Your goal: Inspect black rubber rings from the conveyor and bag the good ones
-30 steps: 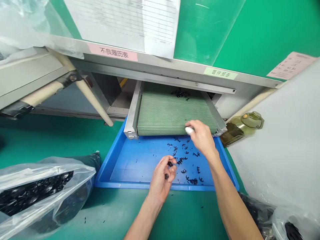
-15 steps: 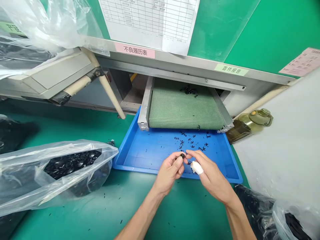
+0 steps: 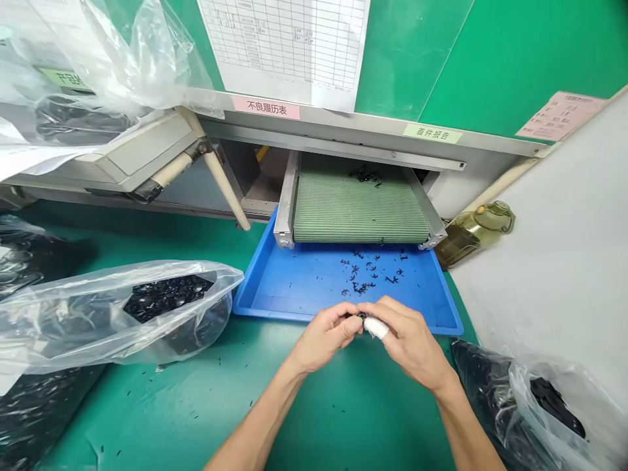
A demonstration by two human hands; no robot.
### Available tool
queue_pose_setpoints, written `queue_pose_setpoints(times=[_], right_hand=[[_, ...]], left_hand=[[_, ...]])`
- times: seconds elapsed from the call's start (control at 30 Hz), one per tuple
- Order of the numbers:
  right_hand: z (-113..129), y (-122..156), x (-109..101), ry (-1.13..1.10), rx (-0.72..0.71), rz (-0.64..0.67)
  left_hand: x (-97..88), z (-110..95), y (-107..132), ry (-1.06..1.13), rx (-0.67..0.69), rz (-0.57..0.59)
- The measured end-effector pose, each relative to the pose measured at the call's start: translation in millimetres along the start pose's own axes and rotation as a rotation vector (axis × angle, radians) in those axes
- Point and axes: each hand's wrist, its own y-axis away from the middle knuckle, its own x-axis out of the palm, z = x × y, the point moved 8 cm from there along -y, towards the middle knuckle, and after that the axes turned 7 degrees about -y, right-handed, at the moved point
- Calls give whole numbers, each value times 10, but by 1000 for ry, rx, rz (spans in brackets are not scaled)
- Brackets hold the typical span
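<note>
A small black part (image 3: 362,316), mostly covered by fingers, is pinched between my two hands over the near edge of the blue tray (image 3: 275,313). My left hand (image 3: 328,333) grips it between thumb and bent fingers. On the other side, my right hand (image 3: 405,337) closes on the same part, its thumb wrapped in a white covering (image 3: 377,327). Just beyond my hands, several small black pieces (image 3: 363,286) lie scattered in the tray. The exact kind of part is too small and hidden to tell.
A green conveyor belt (image 3: 358,209) carrying a black pile (image 3: 366,174) ends above the tray. To the left lies an open clear bag (image 3: 186,327) of black pieces; another bag (image 3: 520,392) sits at right. A bottle (image 3: 475,232) stands beside the wall.
My right hand has come closer to the left, and its wrapped thumb now meets the black part. Both hands are nearer the tray's front edge. The view has shifted slightly.
</note>
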Motion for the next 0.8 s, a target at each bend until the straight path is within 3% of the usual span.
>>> queue_pose_setpoints(times=[0.23, 0.43, 0.6, 0.8], right_hand=[[176, 174, 45, 53, -42, -25], [283, 433, 19, 358, -32, -265], [350, 464, 112, 503, -56, -169], [359, 494, 126, 619, -83, -182]], left_hand=[[95, -31, 134, 172, -41, -40], [180, -45, 261, 330, -98, -113], [269, -63, 331, 317, -116, -109], [298, -75, 344, 248, -107, -102]])
